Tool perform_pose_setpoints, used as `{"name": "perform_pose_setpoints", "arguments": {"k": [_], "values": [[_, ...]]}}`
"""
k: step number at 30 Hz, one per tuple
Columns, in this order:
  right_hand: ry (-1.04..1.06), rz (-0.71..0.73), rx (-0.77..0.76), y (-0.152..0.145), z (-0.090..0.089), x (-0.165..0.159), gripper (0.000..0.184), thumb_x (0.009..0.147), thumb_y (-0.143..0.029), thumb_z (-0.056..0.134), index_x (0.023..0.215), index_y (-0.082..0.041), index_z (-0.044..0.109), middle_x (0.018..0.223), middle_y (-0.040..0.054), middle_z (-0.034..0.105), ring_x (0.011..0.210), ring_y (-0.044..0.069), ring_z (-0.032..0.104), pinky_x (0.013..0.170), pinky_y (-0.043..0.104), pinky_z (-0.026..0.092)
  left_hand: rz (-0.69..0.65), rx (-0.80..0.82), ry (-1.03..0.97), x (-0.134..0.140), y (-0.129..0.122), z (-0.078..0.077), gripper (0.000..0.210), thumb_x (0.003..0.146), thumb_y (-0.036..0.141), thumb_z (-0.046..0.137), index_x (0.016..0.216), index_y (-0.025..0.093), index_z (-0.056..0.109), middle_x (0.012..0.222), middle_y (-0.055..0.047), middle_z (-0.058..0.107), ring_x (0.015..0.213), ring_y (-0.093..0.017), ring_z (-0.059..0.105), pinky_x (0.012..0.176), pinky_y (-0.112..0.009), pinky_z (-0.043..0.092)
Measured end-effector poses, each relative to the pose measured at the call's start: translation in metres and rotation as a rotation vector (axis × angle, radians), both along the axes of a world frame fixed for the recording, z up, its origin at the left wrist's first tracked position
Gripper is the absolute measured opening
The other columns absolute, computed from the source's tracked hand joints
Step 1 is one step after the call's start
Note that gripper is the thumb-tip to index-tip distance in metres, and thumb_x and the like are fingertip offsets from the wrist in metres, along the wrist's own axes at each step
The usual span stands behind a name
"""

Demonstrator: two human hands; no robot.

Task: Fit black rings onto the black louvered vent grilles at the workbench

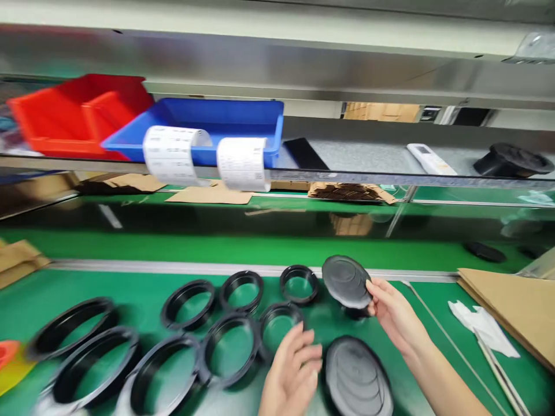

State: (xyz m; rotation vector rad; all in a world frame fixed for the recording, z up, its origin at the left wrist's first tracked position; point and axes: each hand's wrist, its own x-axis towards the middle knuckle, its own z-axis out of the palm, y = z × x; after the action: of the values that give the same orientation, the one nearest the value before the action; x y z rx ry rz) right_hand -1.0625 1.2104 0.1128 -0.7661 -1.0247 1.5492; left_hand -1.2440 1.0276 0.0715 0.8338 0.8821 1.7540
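My right hand [392, 312] grips the edge of a round black cap [347, 282], tilted up above the green table, thumb on top and fingers underneath. My left hand [295, 367] hangs over the table with its fingers apart and nothing in it. It is close to a black ring [281, 326], partly covering it. Below the held cap, a second black cap [358, 378] with curved ridges lies face up between my hands. Several more black rings, such as this one [229, 349], spread leftward in two rough rows; the nearest are blurred.
Above the table runs a metal shelf [368, 136] with a red bin [82, 112], a blue tray [217, 112], a dark phone [304, 153], a white remote [429, 159] and a black part [511, 160]. Cardboard [515, 306], white tissue [481, 326] and tweezers [498, 370] lie at right.
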Motion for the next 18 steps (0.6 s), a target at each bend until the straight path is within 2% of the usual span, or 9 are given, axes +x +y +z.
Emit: {"name": "perform_pose_setpoints", "arguments": {"k": [2,4,5,6,8,10,12,15,18], "values": [[0.04,0.214,-0.004,-0.068,-0.004,-0.018,0.041,0.083,-0.046,0.088,0.097,-0.017,0.062,0.075,-0.0009,0.052,0.057,0.012,0.047,0.048,0.018,0.047,-0.082,0.081,-0.212,-0.002,-0.006,0.012,0.077,0.074,0.052,0.086,0.141,0.038,0.052,0.144,-0.007,0.05,0.134,-0.032,0.046,0.106,-0.04,0.045],[-0.03,0.367,0.004,-0.118,-0.01,-0.03,0.039,0.092,-0.05,0.078,0.102,-0.018,0.059,0.076,-0.0004,0.052,0.059,0.015,0.05,0.052,0.022,0.051,-0.197,0.119,-0.377,-0.008,-0.01,0.021,0.086,0.076,0.056,0.083,0.149,0.035,0.041,0.146,-0.008,0.049,0.139,-0.034,0.039,0.112,-0.045,0.039],[-0.111,0.391,0.061,-0.134,-0.012,-0.034,0.041,0.094,-0.054,0.073,0.108,-0.019,0.057,0.078,0.0005,0.053,0.061,0.017,0.053,0.055,0.026,0.054,-0.238,0.122,-0.435,-0.012,-0.013,0.024,0.085,0.079,0.056,0.08,0.15,0.033,0.039,0.143,-0.009,0.052,0.137,-0.034,0.041,0.112,-0.046,0.038],[-0.221,0.357,0.165,-0.144,-0.014,-0.037,0.045,0.096,-0.057,0.069,0.118,-0.02,0.055,0.083,0.0026,0.056,0.066,0.02,0.056,0.061,0.032,0.057,-0.265,0.119,-0.484,-0.016,-0.015,0.026,0.081,0.083,0.054,0.077,0.151,0.03,0.039,0.139,-0.01,0.055,0.135,-0.034,0.044,0.113,-0.047,0.038],[-0.496,0.139,0.501,-0.153,-0.013,-0.038,0.049,0.1,-0.058,0.059,0.135,-0.025,0.05,0.104,0.0087,0.059,0.09,0.03,0.06,0.081,0.049,0.057,-0.295,0.103,-0.578,-0.022,-0.021,0.027,0.071,0.089,0.05,0.07,0.149,0.025,0.042,0.134,-0.01,0.059,0.132,-0.033,0.047,0.113,-0.046,0.037],[-0.748,-0.087,0.86,-0.153,-0.008,-0.036,0.04,0.105,-0.054,0.049,0.139,-0.034,0.053,0.129,0.0102,0.051,0.118,0.037,0.048,0.099,0.061,0.045,-0.342,0.073,-0.628,-0.027,-0.025,0.025,0.064,0.094,0.053,0.063,0.147,0.023,0.046,0.133,-0.01,0.06,0.132,-0.031,0.048,0.113,-0.044,0.037],[-0.906,-0.138,1.095,-0.152,-0.004,-0.035,0.035,0.109,-0.047,0.04,0.135,-0.037,0.06,0.142,0.0074,0.042,0.131,0.039,0.034,0.104,0.065,0.038,-0.413,0.051,-0.629,-0.028,-0.027,0.023,0.066,0.094,0.062,0.059,0.145,0.022,0.048,0.135,-0.011,0.058,0.131,-0.031,0.048,0.112,-0.044,0.039],[-0.975,-0.103,1.231,-0.152,-0.004,-0.037,0.038,0.111,-0.042,0.035,0.138,-0.029,0.059,0.144,0.0096,0.041,0.133,0.038,0.03,0.105,0.063,0.04,-0.47,0.035,-0.621,-0.027,-0.028,0.02,0.071,0.093,0.07,0.054,0.145,0.021,0.048,0.137,-0.013,0.057,0.129,-0.032,0.05,0.11,-0.045,0.041],[-0.967,-0.074,1.25,-0.152,-0.012,-0.04,0.04,0.111,-0.042,0.035,0.136,-0.024,0.061,0.142,0.0111,0.043,0.134,0.038,0.029,0.107,0.063,0.037,-0.491,0.014,-0.6,-0.027,-0.029,0.02,0.072,0.094,0.07,0.051,0.147,0.022,0.045,0.136,-0.013,0.057,0.126,-0.032,0.052,0.107,-0.047,0.043]]}}
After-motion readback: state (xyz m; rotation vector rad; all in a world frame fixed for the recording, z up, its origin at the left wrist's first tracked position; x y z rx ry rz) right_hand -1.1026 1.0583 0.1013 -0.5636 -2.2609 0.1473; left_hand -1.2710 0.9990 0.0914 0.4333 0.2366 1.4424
